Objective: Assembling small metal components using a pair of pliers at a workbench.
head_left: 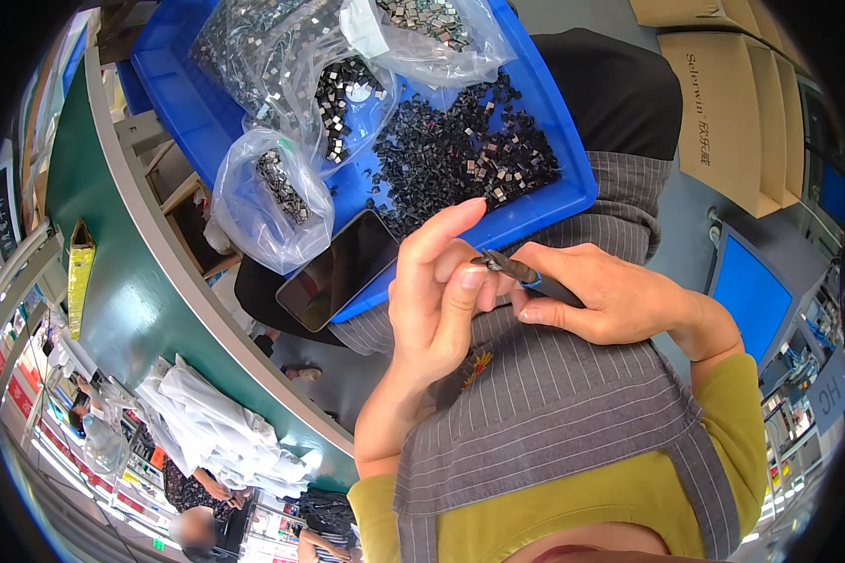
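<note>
My right hand [610, 296] is closed around a small pair of pliers [556, 289] with dark handles and a touch of blue. Their jaws meet the thumb and fingertips of my left hand [437, 300], which pinches a tiny dark piece [480, 262]; its exact kind is too small to make out. My left index finger sticks out upward. Just beyond both hands, a blue plastic tray [587, 188] rests across my lap. A heap of small black parts [441, 155], some with shiny metal faces, lies in it. Clear plastic bags [272, 202] of similar small metal pieces lie there too.
A dark smartphone [338, 272] leans at the tray's near left corner. To the left runs a green-topped table [122, 253] with white cloth [221, 422] on it. Cardboard boxes [723, 117] and a blue-screened monitor [751, 291] stand right. Another person [197, 483] is at lower left.
</note>
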A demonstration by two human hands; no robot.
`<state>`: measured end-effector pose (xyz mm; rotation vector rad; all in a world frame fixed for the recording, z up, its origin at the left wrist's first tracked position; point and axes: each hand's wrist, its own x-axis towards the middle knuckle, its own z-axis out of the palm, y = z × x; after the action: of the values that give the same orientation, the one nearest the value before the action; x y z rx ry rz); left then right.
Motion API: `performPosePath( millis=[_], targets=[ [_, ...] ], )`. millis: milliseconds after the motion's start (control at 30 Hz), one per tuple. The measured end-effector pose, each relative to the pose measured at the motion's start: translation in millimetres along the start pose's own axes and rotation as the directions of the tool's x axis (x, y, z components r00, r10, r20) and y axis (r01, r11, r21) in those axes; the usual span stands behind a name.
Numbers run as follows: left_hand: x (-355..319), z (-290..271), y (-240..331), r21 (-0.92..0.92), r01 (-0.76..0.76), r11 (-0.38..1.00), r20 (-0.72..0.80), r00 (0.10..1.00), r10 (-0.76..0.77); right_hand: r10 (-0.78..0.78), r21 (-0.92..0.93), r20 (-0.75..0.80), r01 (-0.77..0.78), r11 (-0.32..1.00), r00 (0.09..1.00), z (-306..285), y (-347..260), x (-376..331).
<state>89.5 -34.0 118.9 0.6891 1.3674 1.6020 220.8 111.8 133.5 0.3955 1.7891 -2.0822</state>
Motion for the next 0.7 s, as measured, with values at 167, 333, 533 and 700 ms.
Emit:
performPosePath(
  millis=[167, 333, 533, 700],
  targets=[
    [-1.2, 0.2, -0.6, 0.089, -0.034, 0.995, -0.007, 0.999, 0.035, 0.001, -0.082, -0.001, -0.001, 0.997, 1.000, 0.1, -2.1, -0.1],
    [1.0, 1.6, -2.3, 0.085, -0.046, 0.995, -0.001, 0.999, 0.046, -0.084, -0.129, -0.033, 0.079, 0.989, 0.996, -0.1, 2.3, 0.5],
    [3.7, 4.8, -5.1, 0.066, 0.028, 0.997, -0.066, 0.998, -0.023, 0.069, -0.099, 0.007, -0.068, 0.993, 0.998, -1.9, -4.6, 1.1],
    [2.2, -6.2, 6.2, 0.146, 0.225, 0.963, -0.009, 0.974, -0.226, 0.003, -0.092, -0.073, -0.010, 0.996, 0.997, 1.2, -1.1, -1.1]
  ],
)
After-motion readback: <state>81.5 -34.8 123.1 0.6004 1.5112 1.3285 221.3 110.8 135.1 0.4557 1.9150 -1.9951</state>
